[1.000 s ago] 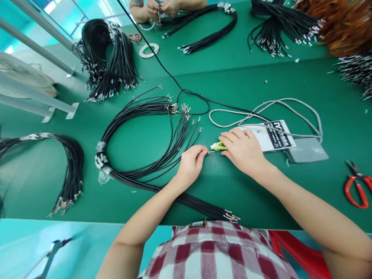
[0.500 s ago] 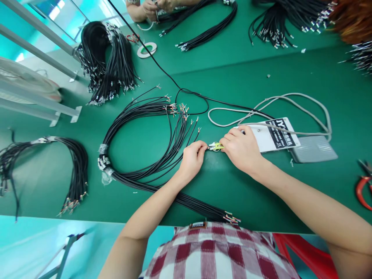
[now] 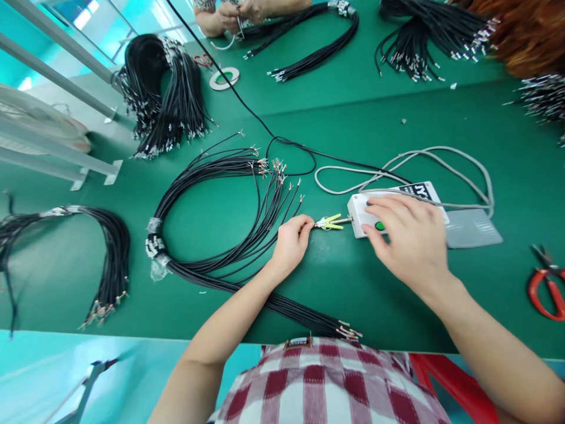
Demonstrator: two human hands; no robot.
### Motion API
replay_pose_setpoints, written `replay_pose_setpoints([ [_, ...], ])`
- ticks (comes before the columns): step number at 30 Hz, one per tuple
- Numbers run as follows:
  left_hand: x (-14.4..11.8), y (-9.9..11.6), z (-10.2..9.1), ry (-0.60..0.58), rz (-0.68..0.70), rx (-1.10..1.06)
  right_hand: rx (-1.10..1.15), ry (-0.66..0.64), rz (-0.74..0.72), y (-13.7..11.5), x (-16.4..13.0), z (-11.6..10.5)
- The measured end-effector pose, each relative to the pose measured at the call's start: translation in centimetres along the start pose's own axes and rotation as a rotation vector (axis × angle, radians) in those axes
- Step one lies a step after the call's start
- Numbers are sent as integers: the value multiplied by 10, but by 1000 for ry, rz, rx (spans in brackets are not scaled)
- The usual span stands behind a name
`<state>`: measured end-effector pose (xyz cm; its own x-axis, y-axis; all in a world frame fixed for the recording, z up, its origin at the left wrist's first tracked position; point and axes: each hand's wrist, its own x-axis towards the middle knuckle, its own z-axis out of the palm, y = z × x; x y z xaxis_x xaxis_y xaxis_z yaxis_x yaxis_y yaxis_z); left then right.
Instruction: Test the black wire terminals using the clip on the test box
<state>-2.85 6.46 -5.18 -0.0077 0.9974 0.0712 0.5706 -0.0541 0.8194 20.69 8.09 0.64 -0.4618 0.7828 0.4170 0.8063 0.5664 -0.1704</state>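
Green work mat (image 3: 335,118) filling the frame, strewn with black cable bundles. At centre, left hand (image 3: 291,241) pinched shut on the stripped end of a thin black wire (image 3: 282,203), held against the yellow-green clip (image 3: 330,222) jutting from a small white box (image 3: 366,212). Just right, right hand (image 3: 408,235) spread flat over that box, fingers beside its green button (image 3: 379,225). Red-handled scissors (image 3: 545,285) at the right edge. Another person's hands (image 3: 245,12) at the top.

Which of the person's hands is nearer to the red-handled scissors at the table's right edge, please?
Right. The right hand rests on the white box, left of the red-handled scissors and apart from them; the left hand lies farther left, pinching a wire end.
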Motion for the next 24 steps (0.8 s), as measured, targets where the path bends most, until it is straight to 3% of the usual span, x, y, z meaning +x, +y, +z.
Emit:
replay_pose_setpoints([
  [3,0,-2,0,3,8,-3,41,152,147,8,-34,-6],
  [7,0,-4,2,14,15,5,98,93,101,4,-59,4],
  [14,-3,-4,-3,42,64,73,4,210,114,5,-57,20],
  [19,-8,-8,-11,84,-2,8,87,253,88,8,-60,21],
  [24,6,6,-42,149,-74,-223,317,246,17,1,-76,20],
])
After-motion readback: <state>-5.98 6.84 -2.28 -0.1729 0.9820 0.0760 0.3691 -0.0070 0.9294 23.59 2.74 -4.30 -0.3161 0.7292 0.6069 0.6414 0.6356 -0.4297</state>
